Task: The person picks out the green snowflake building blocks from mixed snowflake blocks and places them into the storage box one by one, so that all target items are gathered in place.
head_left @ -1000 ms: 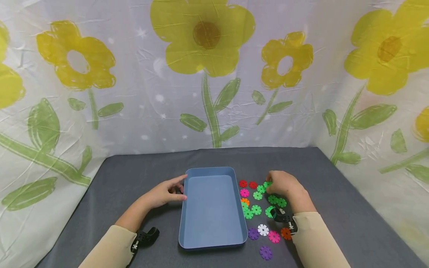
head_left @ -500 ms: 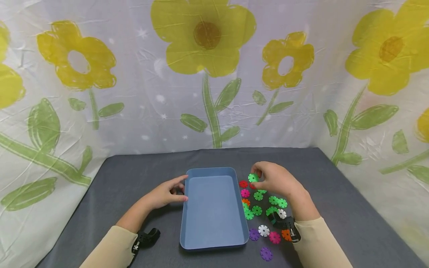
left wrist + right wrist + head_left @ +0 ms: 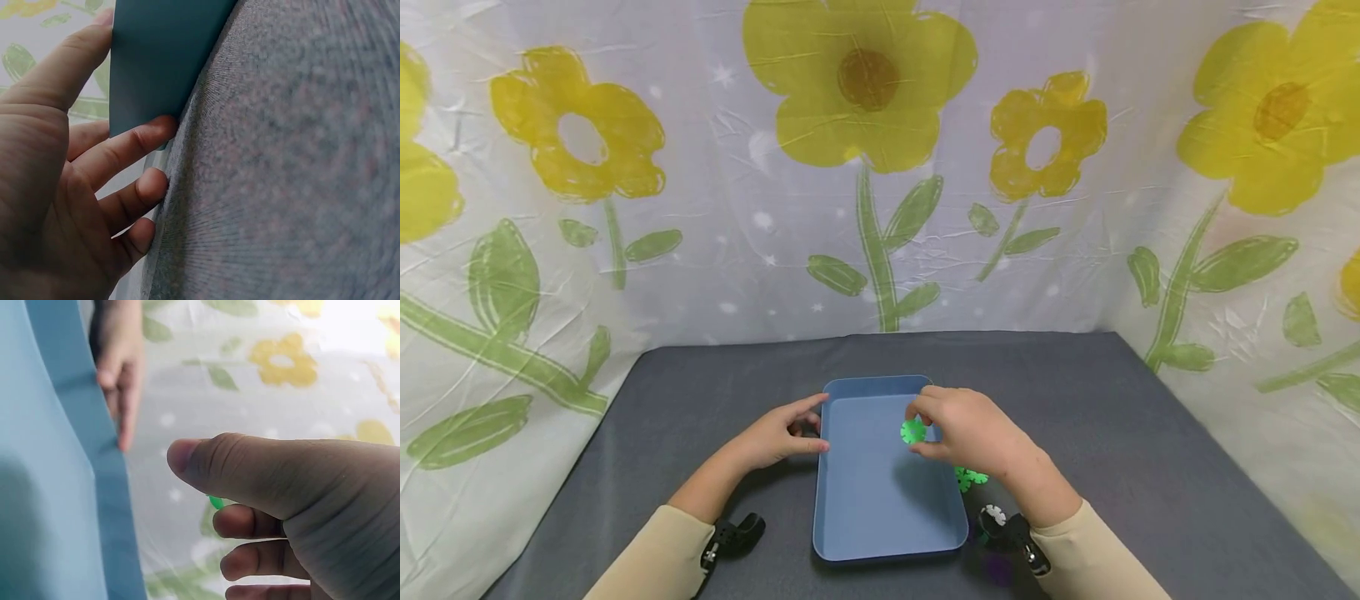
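Head view: right hand (image 3: 973, 437) pinches a green snowflake disc (image 3: 913, 431) above the blue tray (image 3: 880, 533), while left hand (image 3: 778, 435), fingers relaxed, steadies the tray's left rim on the grey surface (image 3: 700, 392); releasing the disc seems next.

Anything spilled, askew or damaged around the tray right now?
Nothing stands out. The tray sits flat, the left hand touches its side, and the right hand pinches a green disc above it.
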`<state>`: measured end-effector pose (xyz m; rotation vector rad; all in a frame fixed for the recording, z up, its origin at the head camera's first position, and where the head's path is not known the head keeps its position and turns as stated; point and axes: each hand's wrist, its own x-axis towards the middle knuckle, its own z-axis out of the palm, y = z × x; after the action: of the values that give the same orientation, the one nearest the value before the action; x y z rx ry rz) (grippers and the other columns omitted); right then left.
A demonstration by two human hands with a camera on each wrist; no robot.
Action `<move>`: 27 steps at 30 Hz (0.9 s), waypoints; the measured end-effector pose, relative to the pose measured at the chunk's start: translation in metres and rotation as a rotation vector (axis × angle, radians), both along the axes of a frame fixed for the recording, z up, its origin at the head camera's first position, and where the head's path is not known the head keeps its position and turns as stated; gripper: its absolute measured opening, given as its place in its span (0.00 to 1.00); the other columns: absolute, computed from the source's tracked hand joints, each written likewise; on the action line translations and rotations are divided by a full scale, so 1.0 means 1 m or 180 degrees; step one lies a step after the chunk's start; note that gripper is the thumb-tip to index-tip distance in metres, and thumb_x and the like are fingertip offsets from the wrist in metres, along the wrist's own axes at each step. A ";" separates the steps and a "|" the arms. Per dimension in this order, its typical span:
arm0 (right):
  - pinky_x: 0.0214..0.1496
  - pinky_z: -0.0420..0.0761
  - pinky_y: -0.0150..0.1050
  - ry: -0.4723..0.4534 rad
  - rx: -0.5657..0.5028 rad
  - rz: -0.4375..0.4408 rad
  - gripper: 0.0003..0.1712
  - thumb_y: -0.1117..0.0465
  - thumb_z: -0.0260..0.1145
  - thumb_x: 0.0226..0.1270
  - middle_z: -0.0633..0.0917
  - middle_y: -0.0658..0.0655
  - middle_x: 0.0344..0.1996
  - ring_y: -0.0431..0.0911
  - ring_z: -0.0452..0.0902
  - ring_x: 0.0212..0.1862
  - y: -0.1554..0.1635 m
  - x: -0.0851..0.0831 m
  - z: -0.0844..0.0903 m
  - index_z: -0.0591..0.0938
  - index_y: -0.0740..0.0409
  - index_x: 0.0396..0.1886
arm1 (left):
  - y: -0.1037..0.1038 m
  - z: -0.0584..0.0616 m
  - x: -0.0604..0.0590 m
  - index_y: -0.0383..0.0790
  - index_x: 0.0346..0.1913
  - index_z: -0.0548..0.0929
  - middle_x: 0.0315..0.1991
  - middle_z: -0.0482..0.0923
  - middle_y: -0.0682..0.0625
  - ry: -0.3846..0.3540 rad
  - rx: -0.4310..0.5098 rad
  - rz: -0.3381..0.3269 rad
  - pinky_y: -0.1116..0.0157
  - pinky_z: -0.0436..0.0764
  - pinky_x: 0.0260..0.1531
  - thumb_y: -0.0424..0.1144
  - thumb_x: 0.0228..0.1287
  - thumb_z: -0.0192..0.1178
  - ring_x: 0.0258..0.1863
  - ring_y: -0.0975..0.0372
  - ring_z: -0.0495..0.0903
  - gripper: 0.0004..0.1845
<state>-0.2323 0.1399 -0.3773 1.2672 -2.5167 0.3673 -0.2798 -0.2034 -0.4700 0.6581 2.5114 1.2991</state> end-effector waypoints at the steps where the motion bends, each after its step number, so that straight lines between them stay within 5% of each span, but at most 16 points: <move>1: 0.34 0.77 0.31 0.0053 0.0030 0.0063 0.17 0.53 0.82 0.57 0.81 0.45 0.35 0.37 0.78 0.33 -0.004 0.002 -0.002 0.86 0.51 0.42 | 0.000 0.000 0.000 0.40 0.81 0.60 0.54 0.80 0.44 0.0005 -0.0007 -0.0002 0.62 0.72 0.30 0.49 0.64 0.73 0.28 0.60 0.68 0.48; 5: 0.34 0.76 0.29 0.0045 0.0210 0.0237 0.17 0.52 0.82 0.57 0.81 0.44 0.36 0.36 0.77 0.32 -0.021 0.010 -0.010 0.86 0.50 0.43 | 0.000 0.001 0.000 0.39 0.80 0.60 0.53 0.80 0.45 0.0032 -0.0015 -0.0003 0.63 0.71 0.29 0.49 0.64 0.73 0.27 0.60 0.67 0.48; 10: 0.39 0.76 0.26 -0.0319 0.0427 0.0448 0.16 0.51 0.80 0.61 0.81 0.44 0.38 0.33 0.77 0.36 -0.043 0.020 -0.021 0.86 0.48 0.45 | 0.000 0.000 -0.001 0.38 0.80 0.61 0.51 0.81 0.47 0.0068 -0.0013 0.0008 0.64 0.71 0.29 0.50 0.64 0.73 0.27 0.61 0.68 0.47; 27: 0.45 0.69 0.18 -0.1154 0.0512 0.1237 0.16 0.58 0.78 0.63 0.83 0.39 0.44 0.27 0.74 0.42 -0.076 0.030 -0.066 0.87 0.47 0.49 | -0.002 0.001 0.000 0.39 0.80 0.61 0.52 0.82 0.47 0.0055 -0.0016 -0.0027 0.64 0.71 0.27 0.51 0.65 0.72 0.24 0.62 0.66 0.47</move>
<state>-0.2025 0.0644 -0.4434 1.9151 -2.6183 0.5304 -0.2799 -0.2052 -0.4687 0.6811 2.5219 1.2892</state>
